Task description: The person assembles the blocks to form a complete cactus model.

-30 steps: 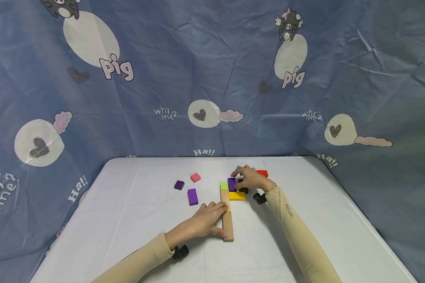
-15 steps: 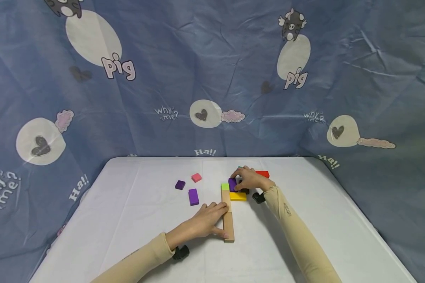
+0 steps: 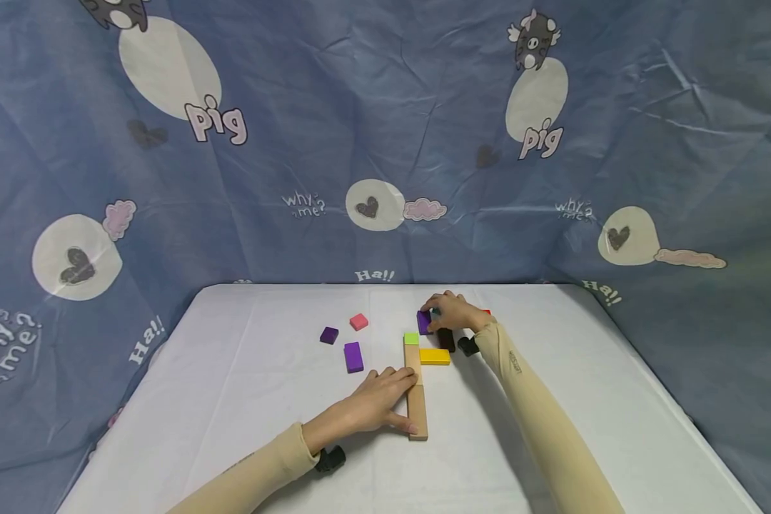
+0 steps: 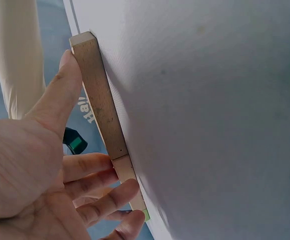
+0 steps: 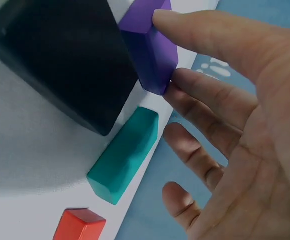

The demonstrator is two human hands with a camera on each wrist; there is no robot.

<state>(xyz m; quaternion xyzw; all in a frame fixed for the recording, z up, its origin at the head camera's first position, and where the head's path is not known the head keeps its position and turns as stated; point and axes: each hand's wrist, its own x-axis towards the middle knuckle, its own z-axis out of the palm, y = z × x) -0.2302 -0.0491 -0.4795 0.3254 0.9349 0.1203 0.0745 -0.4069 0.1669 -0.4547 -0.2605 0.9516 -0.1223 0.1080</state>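
Observation:
My right hand pinches a purple block between thumb and fingertips, at the back of the table. Beside that block stands a black block. Past the fingers, the right wrist view shows a teal block and a red block; in the head view the hand mostly hides them. My left hand rests along two plain wooden blocks laid end to end, thumb at the near block's end and fingertips at the far block. A lime-green block caps the row's far end.
A yellow block lies crosswise against the row's right side. To the left are a purple block, a dark purple block and a pink block. Behind the white table hangs a blue printed cloth.
My right hand has moved the purple block toward the back, away from its place beside the lime-green block and yellow block. More of the black block shows. My left hand stays on the wooden row.

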